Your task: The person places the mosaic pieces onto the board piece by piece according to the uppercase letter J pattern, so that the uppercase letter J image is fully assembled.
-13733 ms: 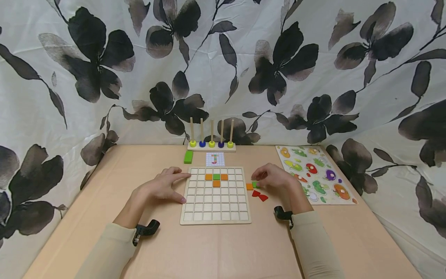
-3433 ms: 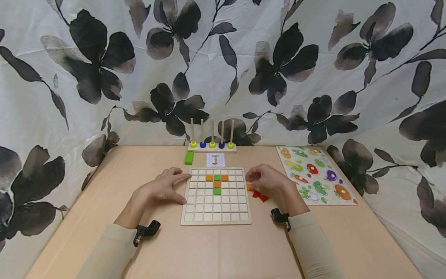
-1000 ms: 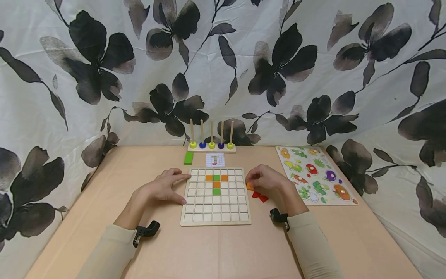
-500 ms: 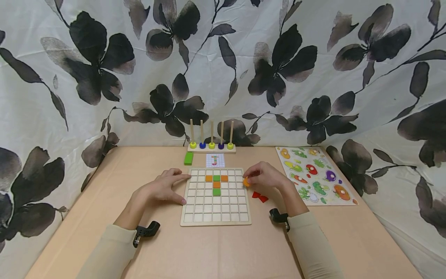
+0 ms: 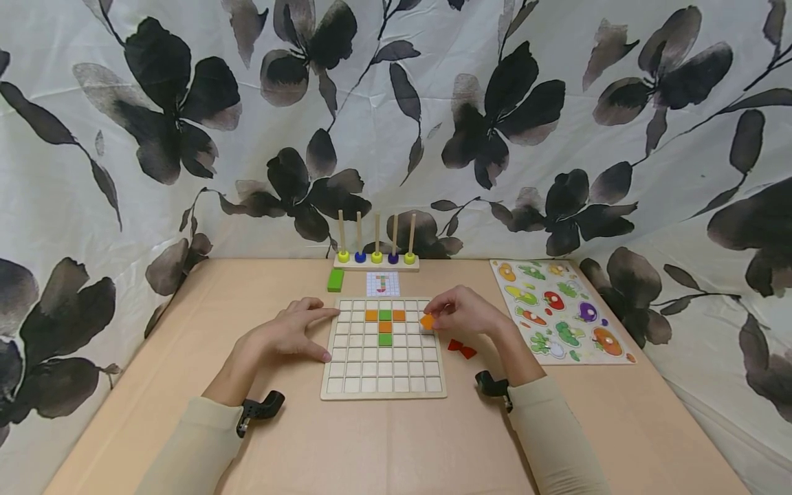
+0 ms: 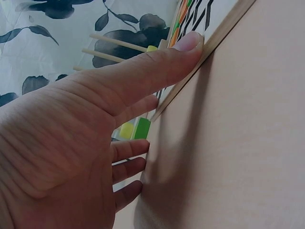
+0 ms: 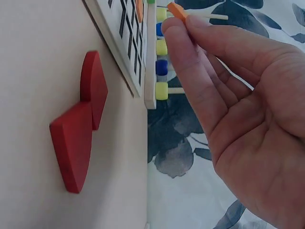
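My left hand (image 5: 284, 333) rests at the left edge of a wooden grid board (image 5: 383, 392), index finger and thumb straight against its side; the left wrist view shows the thumb (image 6: 167, 62) along the rim. Between thumb and fingertips my right hand (image 5: 473, 313) pinches an orange square tile (image 5: 427, 322), held tilted over the board's right edge. That tile (image 7: 177, 11) also shows in the right wrist view. In the grid, a row of orange, green (image 5: 385, 315) and orange tiles has an orange one and a green one (image 5: 385, 339) below its middle.
Two red quarter-round pieces (image 5: 461, 349) lie right of the board. Behind it are a small pattern card (image 5: 383, 282), a green block (image 5: 335, 280) and a peg stand (image 5: 376, 263) with yellow and blue rings. A vegetable picture board (image 5: 563, 309) lies at right.
A green tile now sits below the centre orange one in the grid. My right hand has lifted the orange tile from the table and carried it left over the board's edge. The left hand stays.
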`<move>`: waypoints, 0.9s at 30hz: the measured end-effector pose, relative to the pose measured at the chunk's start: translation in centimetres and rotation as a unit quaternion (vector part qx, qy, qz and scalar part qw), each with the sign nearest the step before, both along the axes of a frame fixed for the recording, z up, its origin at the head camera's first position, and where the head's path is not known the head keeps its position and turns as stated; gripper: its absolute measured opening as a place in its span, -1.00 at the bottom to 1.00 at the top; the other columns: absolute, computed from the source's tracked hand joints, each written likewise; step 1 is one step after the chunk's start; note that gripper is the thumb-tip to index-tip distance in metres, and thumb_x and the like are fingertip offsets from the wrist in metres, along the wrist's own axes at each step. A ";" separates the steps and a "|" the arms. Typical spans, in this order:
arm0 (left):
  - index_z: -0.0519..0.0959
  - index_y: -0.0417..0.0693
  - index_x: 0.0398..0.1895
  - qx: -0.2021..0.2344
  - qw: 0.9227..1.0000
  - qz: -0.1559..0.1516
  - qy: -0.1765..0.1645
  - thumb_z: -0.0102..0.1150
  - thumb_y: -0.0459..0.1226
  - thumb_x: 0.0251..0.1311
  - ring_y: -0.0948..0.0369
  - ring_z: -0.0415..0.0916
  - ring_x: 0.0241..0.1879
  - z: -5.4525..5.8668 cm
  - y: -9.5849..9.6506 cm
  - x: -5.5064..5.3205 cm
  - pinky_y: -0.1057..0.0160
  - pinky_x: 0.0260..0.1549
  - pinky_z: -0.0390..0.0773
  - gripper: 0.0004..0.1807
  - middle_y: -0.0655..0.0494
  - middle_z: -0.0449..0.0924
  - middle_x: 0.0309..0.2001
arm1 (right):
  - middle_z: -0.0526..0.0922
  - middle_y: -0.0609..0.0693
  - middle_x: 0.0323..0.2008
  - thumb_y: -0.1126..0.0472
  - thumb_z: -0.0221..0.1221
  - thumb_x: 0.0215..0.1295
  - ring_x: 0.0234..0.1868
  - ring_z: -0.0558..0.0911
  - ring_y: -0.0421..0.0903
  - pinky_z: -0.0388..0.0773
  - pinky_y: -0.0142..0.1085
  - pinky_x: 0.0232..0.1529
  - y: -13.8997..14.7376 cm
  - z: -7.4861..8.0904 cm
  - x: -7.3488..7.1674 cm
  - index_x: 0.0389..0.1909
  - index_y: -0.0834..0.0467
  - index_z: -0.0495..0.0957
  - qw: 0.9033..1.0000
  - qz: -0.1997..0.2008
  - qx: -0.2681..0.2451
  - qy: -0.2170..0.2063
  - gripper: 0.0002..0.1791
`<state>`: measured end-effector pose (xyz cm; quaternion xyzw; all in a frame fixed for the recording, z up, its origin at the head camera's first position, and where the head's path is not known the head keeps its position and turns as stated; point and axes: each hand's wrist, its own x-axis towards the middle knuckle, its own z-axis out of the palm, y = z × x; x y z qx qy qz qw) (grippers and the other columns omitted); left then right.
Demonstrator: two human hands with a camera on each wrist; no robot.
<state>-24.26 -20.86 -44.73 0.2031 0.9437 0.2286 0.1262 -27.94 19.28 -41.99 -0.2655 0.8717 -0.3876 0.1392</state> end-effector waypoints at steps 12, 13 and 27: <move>0.38 0.19 0.54 -0.003 1.000 0.001 0.003 0.58 0.25 -0.11 -0.21 0.13 0.44 0.0 0.0 -0.2 -0.39 0.33 0.26 0.08 -0.22 0.16 0.52 | 0.78 -0.07 -0.13 0.24 0.42 0.30 -0.15 0.63 -0.05 0.64 -0.29 -0.13 -1.7 0.5 1.1 -0.05 0.05 0.79 1.000 -0.010 -0.011 -0.010 -0.78; 0.38 0.20 0.54 -0.003 1.000 0.002 0.002 0.58 0.25 -0.12 -0.21 0.13 0.44 0.0 0.0 -0.2 -0.39 0.33 0.25 0.08 -0.21 0.16 0.52 | 0.78 -0.07 -0.12 0.24 0.42 0.31 -0.14 0.64 -0.05 0.65 -0.29 -0.13 -1.9 0.5 1.1 -0.04 0.06 0.79 1.000 -0.008 -0.013 -0.012 -0.78; 0.39 0.21 0.54 0.001 1.000 0.006 -0.002 0.59 0.24 -0.12 -0.22 0.12 0.45 0.0 0.0 -0.1 -0.41 0.33 0.24 0.08 -0.22 0.16 0.52 | 0.78 -0.06 -0.25 0.19 0.49 0.22 -0.31 0.65 -0.07 0.65 -0.36 -0.23 -3.5 0.6 1.7 -0.06 0.13 0.79 0.999 0.024 -0.021 -0.008 -0.73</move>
